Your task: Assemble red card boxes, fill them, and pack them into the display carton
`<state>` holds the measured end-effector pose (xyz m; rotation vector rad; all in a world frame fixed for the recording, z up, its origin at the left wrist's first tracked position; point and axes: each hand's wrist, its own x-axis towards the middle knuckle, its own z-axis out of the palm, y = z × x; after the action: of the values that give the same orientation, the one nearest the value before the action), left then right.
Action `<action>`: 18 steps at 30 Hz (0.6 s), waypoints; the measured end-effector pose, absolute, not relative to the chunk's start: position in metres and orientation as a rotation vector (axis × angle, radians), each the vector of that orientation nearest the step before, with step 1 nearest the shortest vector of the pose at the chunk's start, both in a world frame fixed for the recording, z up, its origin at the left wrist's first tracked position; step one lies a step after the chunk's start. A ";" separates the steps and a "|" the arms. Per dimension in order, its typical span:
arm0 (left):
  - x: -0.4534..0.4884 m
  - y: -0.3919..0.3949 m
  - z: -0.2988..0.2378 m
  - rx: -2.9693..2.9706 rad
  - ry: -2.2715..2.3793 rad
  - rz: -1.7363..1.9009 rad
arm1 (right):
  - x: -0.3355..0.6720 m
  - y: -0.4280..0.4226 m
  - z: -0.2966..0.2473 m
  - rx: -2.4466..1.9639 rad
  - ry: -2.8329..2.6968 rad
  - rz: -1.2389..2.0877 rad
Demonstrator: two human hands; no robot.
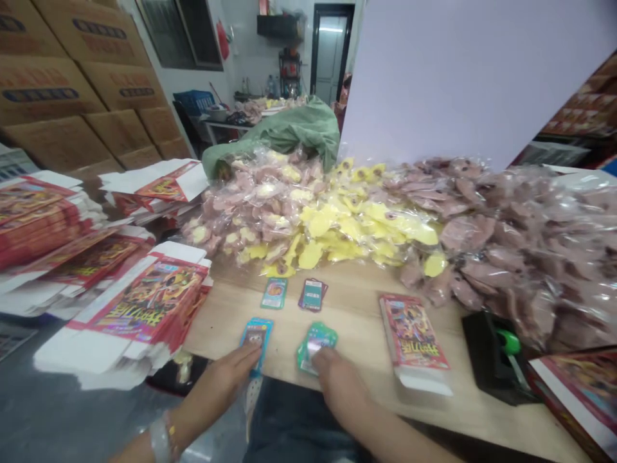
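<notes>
My left hand [234,370] is at the table's near edge, its closed fingers on a stack of blue-bordered trading cards [258,329]. To the right, my right hand [340,379] has bent fingers on a slightly fanned stack of green-bordered trading cards [322,334]. Its thumb is not clearly visible. Beyond these stacks lie a green-edged card pile [274,293] and a pile with a teal card on top [313,294]. A red printed card box [415,337] with a white end flap lies right of my right hand.
Flattened red boxes [149,296] are stacked at left. Bagged yellow and pinkish-brown pieces [332,225] heap across the back of the table. A black tape dispenser [496,357] with a green core stands at right, beside another red box [583,386]. Large cartons [87,83] rise behind.
</notes>
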<state>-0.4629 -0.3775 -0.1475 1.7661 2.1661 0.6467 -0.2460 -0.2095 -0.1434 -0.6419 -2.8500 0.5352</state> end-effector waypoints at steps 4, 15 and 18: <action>-0.409 -0.327 -0.114 1.053 2.223 1.265 | -0.235 -0.193 -0.105 -1.091 -1.761 1.290; -0.274 -0.134 -0.085 1.812 1.011 0.734 | -0.055 -0.093 -0.097 -1.187 -0.832 1.775; -0.266 -0.071 -0.097 2.280 0.781 0.200 | -0.040 -0.052 -0.082 -1.210 -1.012 1.516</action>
<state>-0.2661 -0.0710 -0.0974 2.2797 0.7809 0.2003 -0.0404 -0.0518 -0.0819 -1.2095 -1.0121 1.5162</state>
